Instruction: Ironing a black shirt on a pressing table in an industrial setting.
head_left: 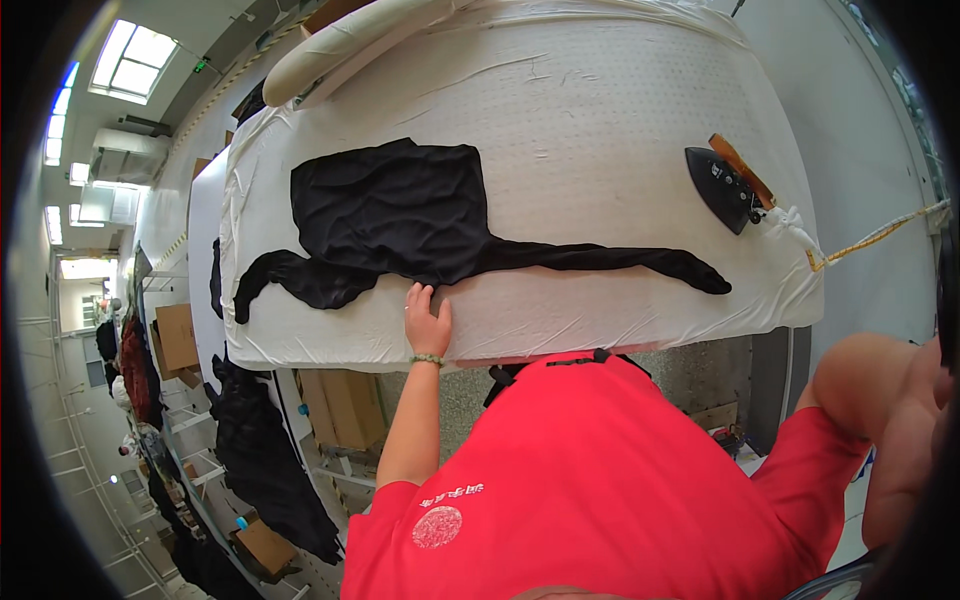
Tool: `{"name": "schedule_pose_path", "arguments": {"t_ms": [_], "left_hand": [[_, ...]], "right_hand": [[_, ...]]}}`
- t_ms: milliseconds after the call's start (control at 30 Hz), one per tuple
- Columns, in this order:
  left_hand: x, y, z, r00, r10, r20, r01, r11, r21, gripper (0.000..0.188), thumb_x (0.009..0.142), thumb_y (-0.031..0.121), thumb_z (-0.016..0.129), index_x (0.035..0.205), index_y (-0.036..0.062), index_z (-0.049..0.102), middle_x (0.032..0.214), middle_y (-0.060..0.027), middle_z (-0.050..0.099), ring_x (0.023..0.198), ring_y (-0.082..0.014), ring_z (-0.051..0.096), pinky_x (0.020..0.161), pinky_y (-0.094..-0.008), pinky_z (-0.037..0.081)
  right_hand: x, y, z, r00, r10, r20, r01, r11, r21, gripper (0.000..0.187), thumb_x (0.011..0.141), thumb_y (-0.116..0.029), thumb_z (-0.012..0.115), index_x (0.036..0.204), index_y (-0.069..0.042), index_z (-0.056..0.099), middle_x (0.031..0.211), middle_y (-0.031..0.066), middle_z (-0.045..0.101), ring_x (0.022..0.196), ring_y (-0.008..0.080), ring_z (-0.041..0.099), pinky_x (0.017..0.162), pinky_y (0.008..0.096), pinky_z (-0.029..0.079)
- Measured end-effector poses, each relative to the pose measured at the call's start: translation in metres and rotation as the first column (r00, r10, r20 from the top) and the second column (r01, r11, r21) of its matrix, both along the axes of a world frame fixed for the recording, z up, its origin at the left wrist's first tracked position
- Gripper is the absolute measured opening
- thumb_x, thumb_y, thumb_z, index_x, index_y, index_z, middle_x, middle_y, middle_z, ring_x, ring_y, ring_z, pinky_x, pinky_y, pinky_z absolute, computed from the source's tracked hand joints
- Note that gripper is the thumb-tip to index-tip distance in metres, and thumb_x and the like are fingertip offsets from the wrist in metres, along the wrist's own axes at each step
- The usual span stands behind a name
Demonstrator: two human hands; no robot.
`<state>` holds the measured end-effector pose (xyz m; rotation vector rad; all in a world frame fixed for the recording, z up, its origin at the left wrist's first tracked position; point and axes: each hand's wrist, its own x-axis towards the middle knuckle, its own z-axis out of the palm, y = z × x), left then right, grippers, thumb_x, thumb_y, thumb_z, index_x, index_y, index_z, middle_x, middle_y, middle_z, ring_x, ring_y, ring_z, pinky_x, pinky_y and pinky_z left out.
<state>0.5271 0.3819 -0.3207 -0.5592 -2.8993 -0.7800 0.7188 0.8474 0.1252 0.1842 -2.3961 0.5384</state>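
A black long-sleeved top [400, 205] lies on the white padded ironing table [600, 200]. One sleeve stretches out to the right, and the other bends to the left. Some wrinkles cross its body. My left hand [428, 320] rests at the garment's near edge, fingers extended and their tips touching the cloth; it grips nothing. A beaded bracelet circles that wrist. My right arm is bent up at the right edge of the view, and part of my right hand [905, 430] shows there, cut off and dark, with its fingers unclear.
An iron [718, 187] with a brown handle sits on the table's right side, its cord [870, 240] running off right. A white padded roll [350, 45] lies along the far left edge. Black garments [255, 445] hang at left, near cardboard boxes [345, 405].
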Motion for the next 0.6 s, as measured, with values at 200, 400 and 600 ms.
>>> {"name": "schedule_pose_path", "arguments": {"t_ms": [200, 400, 600], "left_hand": [[0.014, 0.006, -0.007, 0.998, 0.028, -0.051, -0.03, 0.998, -0.049, 0.044, 0.087, 0.02, 0.073, 0.124, -0.0014, 0.064, 0.142, -0.0217, 0.057, 0.135, -0.0399, 0.051, 0.111, -0.0488, 0.042], [-0.003, 0.004, -0.015, 0.993, 0.054, -0.1, -0.062, 0.995, -0.081, 0.044, 0.088, 0.021, 0.071, 0.126, 0.0, 0.063, 0.143, -0.0219, 0.057, 0.136, -0.0408, 0.05, 0.111, -0.0506, 0.041], [-0.011, 0.019, -0.006, 0.971, -0.07, -0.227, 0.087, 0.994, 0.067, 0.052, 0.089, 0.016, 0.074, 0.137, 0.0013, 0.059, 0.145, -0.0228, 0.055, 0.136, -0.0414, 0.051, 0.117, -0.0508, 0.039]], "right_hand": [[0.006, 0.0, 0.003, 0.996, 0.04, 0.082, -0.038, 0.999, -0.018, 0.033, 0.096, -0.02, 0.073, 0.115, 0.006, 0.067, 0.104, 0.0135, 0.071, 0.089, 0.0201, 0.067, 0.087, 0.0319, 0.053], [-0.027, 0.008, 0.006, 0.989, 0.118, 0.092, -0.118, 0.993, -0.005, 0.033, 0.096, -0.019, 0.073, 0.115, 0.007, 0.067, 0.104, 0.0135, 0.07, 0.087, 0.0199, 0.067, 0.086, 0.0319, 0.053], [-0.059, 0.09, 0.119, 0.961, 0.188, -0.201, -0.072, 0.877, 0.476, 0.033, 0.095, -0.019, 0.073, 0.115, 0.007, 0.067, 0.103, 0.0134, 0.07, 0.086, 0.0197, 0.066, 0.085, 0.0319, 0.053]]}}
